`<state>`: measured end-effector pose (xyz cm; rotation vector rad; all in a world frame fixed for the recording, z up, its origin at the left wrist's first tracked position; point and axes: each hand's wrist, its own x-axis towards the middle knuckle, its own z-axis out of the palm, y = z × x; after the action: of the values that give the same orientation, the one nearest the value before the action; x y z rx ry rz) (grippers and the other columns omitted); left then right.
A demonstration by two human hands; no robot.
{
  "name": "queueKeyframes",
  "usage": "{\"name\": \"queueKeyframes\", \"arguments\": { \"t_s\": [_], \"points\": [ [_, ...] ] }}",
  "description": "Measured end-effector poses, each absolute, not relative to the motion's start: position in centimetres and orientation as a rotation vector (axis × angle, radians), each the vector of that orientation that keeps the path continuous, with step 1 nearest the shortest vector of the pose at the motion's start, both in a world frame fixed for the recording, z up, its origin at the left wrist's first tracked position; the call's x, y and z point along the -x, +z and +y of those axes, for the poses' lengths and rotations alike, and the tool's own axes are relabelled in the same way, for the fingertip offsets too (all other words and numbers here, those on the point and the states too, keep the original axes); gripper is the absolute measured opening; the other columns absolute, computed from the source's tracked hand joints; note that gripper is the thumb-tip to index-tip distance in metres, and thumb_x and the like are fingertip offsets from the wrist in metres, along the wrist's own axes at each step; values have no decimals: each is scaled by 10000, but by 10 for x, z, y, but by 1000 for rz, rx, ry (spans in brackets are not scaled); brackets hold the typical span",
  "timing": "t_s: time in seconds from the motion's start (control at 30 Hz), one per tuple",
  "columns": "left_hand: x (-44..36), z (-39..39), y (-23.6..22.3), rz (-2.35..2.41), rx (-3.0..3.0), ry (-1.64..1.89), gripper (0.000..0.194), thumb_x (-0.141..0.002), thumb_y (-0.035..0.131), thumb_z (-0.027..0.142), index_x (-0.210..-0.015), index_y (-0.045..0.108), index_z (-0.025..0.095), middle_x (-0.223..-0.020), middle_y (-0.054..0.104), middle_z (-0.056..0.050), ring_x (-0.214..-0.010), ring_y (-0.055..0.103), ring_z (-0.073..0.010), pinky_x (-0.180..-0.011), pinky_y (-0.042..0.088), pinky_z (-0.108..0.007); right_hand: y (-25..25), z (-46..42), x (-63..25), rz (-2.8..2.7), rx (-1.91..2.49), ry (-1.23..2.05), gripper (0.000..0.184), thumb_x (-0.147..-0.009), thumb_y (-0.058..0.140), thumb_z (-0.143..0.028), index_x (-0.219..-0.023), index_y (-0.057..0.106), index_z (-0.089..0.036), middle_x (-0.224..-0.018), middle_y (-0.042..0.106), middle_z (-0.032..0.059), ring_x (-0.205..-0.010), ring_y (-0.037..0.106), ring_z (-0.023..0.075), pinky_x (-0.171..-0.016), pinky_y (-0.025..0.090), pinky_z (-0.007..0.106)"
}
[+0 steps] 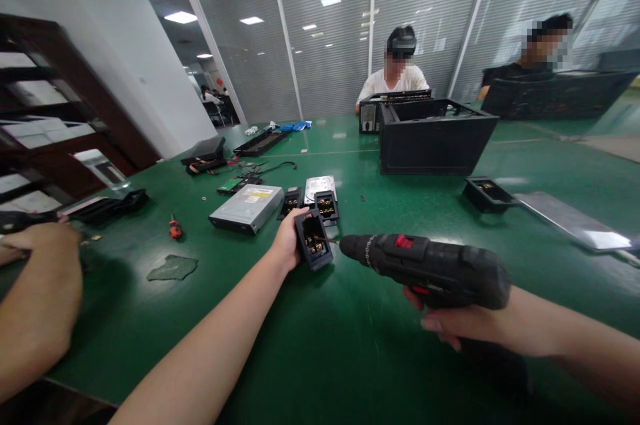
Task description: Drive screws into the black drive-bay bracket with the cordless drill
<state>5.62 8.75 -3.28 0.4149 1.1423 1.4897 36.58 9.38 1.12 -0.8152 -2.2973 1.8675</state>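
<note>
My left hand (289, 238) grips a small black plastic box (320, 258), tilted so that its open side, with brass-coloured screws inside, faces the drill. Wrapped round the handle of a black cordless drill (425, 265) with red switches is my right hand (455, 325). The drill's thin bit points left and reaches the box's opening; whether it touches a screw I cannot tell. Just behind the held box lie two similar black boxes (327, 206) and a silver hard drive (320, 186). A silver optical drive (247, 207) rests to the left of my hand.
At far left are a co-worker's arms (43, 305). An orange screwdriver (175, 228) and a dark flat scrap (173, 268) lie on the green table (360, 351). Black computer cases (430, 138) stand at the back, near two people. Another black box (487, 195) and a silver tablet-like slab (573, 219) are right.
</note>
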Motion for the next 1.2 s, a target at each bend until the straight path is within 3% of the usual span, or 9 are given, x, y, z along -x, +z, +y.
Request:
{"name": "queueKeyframes", "arguments": {
  "t_s": [1.2],
  "points": [
    [-56, 88, -33, 1170, -387, 1501, 255, -679, 605, 413, -739, 630, 166, -651, 657, -57, -556, 607, -219, -576, 500, -382, 11, 94, -367, -2353, 847, 1836, 215, -789, 645, -374, -873, 565, -193, -608, 565, -38, -575, 561, 153, -560, 465, 279]
  ]
}}
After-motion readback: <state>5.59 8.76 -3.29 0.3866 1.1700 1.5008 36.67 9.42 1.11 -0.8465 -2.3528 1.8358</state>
